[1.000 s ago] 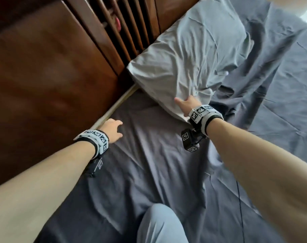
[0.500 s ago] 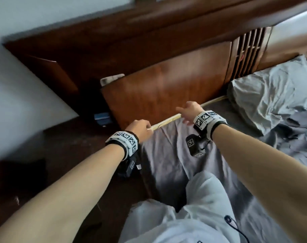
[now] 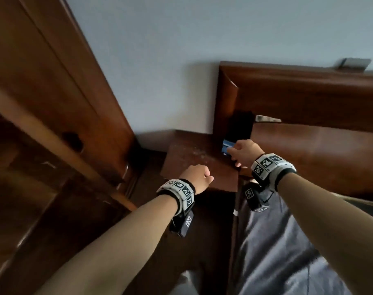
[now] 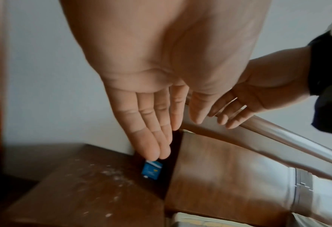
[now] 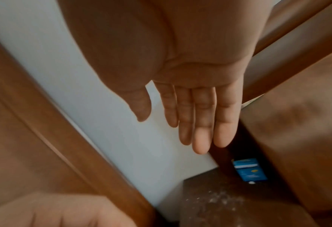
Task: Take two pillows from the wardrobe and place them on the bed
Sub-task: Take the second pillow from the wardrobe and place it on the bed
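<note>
The left hand's fingers point(image 4: 151, 135) lie straight and together, palm bare, holding nothing; the right hand's fingers point(image 5: 200, 122) are likewise straight and slack, thumb apart, empty. In the head view both look loosely curled from behind: the left hand point(image 3: 197, 177) hangs over the front edge of the bedside table point(image 3: 194, 160), and the right hand point(image 3: 245, 153) is just beyond the table's bed-side corner, in front of the headboard point(image 3: 309, 99).

The wardrobe point(image 3: 53, 92) stands on the far side of the table from the bed: dark reddish-brown wood, a tall panelled door with a round dark recess and a paler edge strip. No pillow shows in any current view, so where the pillows are cannot be told. The bed point(image 3: 277, 241) shows only as grey creased sheet beside the table, under the right forearm.

The wrist views show the open palms that the head view hides. They also give the small blue box point(image 4: 151, 169) clearly, standing in the dark gap between table and headboard, with a white band and a yellow spot; in the head view the right hand partly covers it. Pale specks on the table top show in all three views.
</note>
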Demonstrator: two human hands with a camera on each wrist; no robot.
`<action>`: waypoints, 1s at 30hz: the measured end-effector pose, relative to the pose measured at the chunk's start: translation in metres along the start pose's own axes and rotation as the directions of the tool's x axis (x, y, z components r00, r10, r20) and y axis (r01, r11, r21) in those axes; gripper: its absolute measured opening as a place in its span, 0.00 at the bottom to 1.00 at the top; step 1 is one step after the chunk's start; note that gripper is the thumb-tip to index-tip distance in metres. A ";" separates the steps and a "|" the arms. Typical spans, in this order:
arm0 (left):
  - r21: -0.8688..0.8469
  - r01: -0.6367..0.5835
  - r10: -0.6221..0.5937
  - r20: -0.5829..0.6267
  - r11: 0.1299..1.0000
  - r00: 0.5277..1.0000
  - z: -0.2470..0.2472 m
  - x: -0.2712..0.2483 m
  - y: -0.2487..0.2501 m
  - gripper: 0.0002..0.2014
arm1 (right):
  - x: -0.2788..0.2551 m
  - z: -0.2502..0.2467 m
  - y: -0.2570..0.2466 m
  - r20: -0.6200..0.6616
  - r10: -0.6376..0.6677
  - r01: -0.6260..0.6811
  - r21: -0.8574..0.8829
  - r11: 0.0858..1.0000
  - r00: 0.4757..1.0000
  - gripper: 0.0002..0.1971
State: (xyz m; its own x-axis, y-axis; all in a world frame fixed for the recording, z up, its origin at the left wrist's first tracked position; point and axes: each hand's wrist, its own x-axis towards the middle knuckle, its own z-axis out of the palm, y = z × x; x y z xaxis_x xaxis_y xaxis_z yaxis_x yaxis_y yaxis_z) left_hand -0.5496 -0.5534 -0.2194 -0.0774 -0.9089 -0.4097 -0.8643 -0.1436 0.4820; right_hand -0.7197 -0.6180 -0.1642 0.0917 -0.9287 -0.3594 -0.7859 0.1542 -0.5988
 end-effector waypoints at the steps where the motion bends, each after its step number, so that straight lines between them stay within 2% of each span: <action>1: -0.021 0.041 -0.042 -0.014 0.999 0.999 -0.003 -0.019 -0.021 0.11 | -0.009 0.012 -0.015 0.024 -0.036 0.036 -0.007 0.999 0.999 0.19; 3: -0.081 0.112 -0.116 -0.043 0.990 0.992 -0.007 -0.065 -0.061 0.10 | -0.032 0.041 -0.041 0.059 -0.132 0.134 -0.035 0.990 0.990 0.18; 6: -0.110 0.194 -0.205 -0.097 0.975 0.974 -0.005 -0.131 -0.104 0.11 | -0.066 0.086 -0.065 0.111 -0.204 0.207 -0.017 0.978 0.973 0.18; 9: -0.120 0.305 -0.320 -0.137 0.945 0.938 0.003 -0.214 -0.159 0.11 | -0.119 0.149 -0.094 0.271 -0.293 0.312 -0.028 0.950 0.917 0.17; 12: -0.098 0.402 -0.413 -0.198 0.910 0.889 0.004 -0.291 -0.212 0.11 | -0.172 0.202 -0.124 0.398 -0.315 0.354 -0.027 0.935 0.862 0.17; 18: -0.115 0.560 -0.560 -0.358 0.820 0.747 -0.033 -0.424 -0.293 0.13 | -0.251 0.275 -0.209 0.490 -0.446 0.540 -0.061 0.839 0.749 0.15; 21: -0.194 0.604 -0.625 -0.402 0.773 0.669 -0.064 -0.481 -0.328 0.16 | -0.282 0.304 -0.265 0.507 -0.497 0.594 -0.037 0.803 0.704 0.14; 23: -0.235 0.628 -0.658 -0.435 0.742 0.615 -0.086 -0.514 -0.351 0.16 | -0.300 0.325 -0.305 0.531 -0.517 0.630 -0.040 0.776 0.671 0.13; 26: -0.295 0.648 -0.693 -0.492 0.702 0.527 -0.116 -0.555 -0.389 0.08 | -0.321 0.358 -0.369 0.565 -0.566 0.684 0.003 0.729 0.600 0.11; 30: -0.332 0.686 -0.727 -0.538 0.647 0.426 -0.165 -0.596 -0.452 0.12 | -0.346 0.400 -0.458 0.551 -0.627 0.755 -0.008 0.655 0.550 0.15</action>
State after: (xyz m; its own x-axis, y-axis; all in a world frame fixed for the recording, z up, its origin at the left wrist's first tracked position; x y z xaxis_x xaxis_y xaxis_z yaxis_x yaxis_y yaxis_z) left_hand -0.0305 -0.0117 -0.0656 0.8633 -0.4930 -0.1081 -0.4474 -0.8466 0.2883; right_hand -0.1471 -0.2326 -0.0523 0.8804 -0.4219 -0.2166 -0.4509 -0.6032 -0.6579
